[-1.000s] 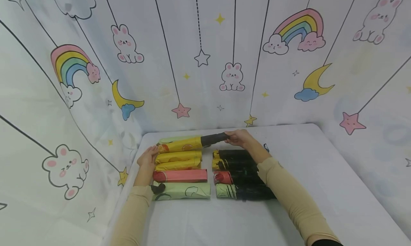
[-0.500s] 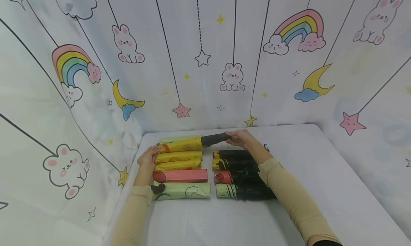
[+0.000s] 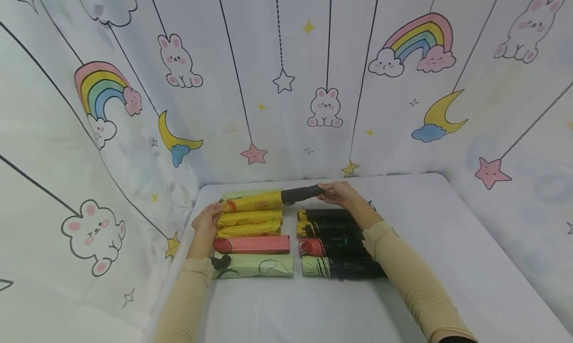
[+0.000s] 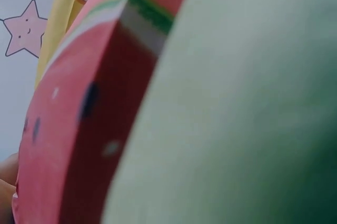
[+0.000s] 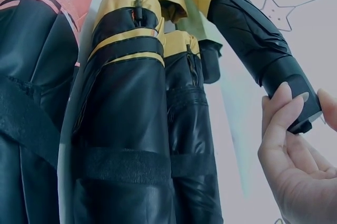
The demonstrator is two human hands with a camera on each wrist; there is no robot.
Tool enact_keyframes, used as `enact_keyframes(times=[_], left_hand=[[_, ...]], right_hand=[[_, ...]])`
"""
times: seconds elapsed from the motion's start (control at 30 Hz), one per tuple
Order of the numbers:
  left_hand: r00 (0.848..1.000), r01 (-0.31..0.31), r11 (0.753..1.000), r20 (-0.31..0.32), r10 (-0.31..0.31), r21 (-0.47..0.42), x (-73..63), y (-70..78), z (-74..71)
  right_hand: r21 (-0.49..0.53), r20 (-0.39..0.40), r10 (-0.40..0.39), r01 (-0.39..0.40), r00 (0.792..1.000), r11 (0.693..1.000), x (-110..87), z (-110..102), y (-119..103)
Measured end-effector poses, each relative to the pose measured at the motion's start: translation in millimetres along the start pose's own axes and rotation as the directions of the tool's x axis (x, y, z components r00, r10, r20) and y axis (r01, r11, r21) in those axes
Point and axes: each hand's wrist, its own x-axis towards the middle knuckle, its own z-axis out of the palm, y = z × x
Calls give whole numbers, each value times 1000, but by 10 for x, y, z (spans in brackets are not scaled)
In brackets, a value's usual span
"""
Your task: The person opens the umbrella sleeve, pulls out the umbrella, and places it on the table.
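Observation:
A long yellow roll with an orange-slice print [image 3: 255,202] lies tilted at the back of the table. Its right part is a narrower, wrinkled black section [image 3: 301,193] with a hard, block-like end. My left hand [image 3: 207,217] grips the roll's left end, its fingertips partly hidden behind it. With thumb and fingers, my right hand [image 3: 336,193] pinches the hard black end; the right wrist view shows this black end [image 5: 295,100] close up between them. Most of the left wrist view is filled by a red watermelon-print roll [image 4: 68,108] and a blurred pale green surface [image 4: 210,103].
Yellow rolls [image 3: 248,218], a pink-red roll [image 3: 257,245] and a pale green roll [image 3: 264,266] lie left, with another green roll [image 3: 250,193] at the back. Black rolls with coloured ends [image 3: 353,267] form the right column. A patterned cloth [image 3: 286,124] hangs behind the table.
The view shifts very slightly. Both hands keep their hold, and the yellow roll with its black end stays in nearly the same place.

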Motion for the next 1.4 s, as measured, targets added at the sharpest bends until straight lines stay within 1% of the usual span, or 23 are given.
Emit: enact_keyframes(times=[0.13,0.2,0.27,0.37,0.43,0.47,0.67,0.7,0.83,0.93,1.1,1.27,1.4], left_hand=[[999,19,1000,-38,-18,11,13,7,-22],[999,20,1000,-39,-20,13,19,11,-25],[1000,18,1000,-19,-18,18,27,10,-26],[1000,9,1000,11,-9,-5,30,9,-22],[1000,-1,1000,19,1,-16,33,9,-23],[1000,0,1000,15,0,-20,34,10,-23],[999,22,1000,-50,-21,20,40,9,-32],[999,22,1000,-49,-21,19,39,10,-33],[1000,6,1000,-5,-6,-14,39,12,-24],[1000,0,1000,13,0,-27,48,9,-28],[1000,3,1000,7,-3,-27,36,10,-37],[1000,5,999,5,-5,-35,34,6,-16],[1000,8,1000,-13,-8,-9,55,2,-26]], right_hand=[[9,-1,6,-6,1000,1000,-17,-30,-7],[18,1,-2,2,1000,1000,-21,-47,-17],[25,4,-12,12,1000,1000,-22,-61,-25],[30,12,-19,19,1000,999,-20,-80,-29],[26,6,-12,12,1000,1000,-18,-98,-28],[25,2,-7,7,1000,1000,-17,-108,-27],[25,-2,-4,4,1000,1000,-13,-179,-35],[26,0,-7,7,1000,1000,-14,-188,-38],[42,3,-3,3,1000,999,-19,-231,-41],[41,1,-2,2,1000,999,-26,-253,-29],[29,-7,-16,16,1000,999,-61,-256,-32],[33,7,-27,27,1000,999,-83,-266,-53],[47,9,-21,21,1000,999,-92,-287,-51]])
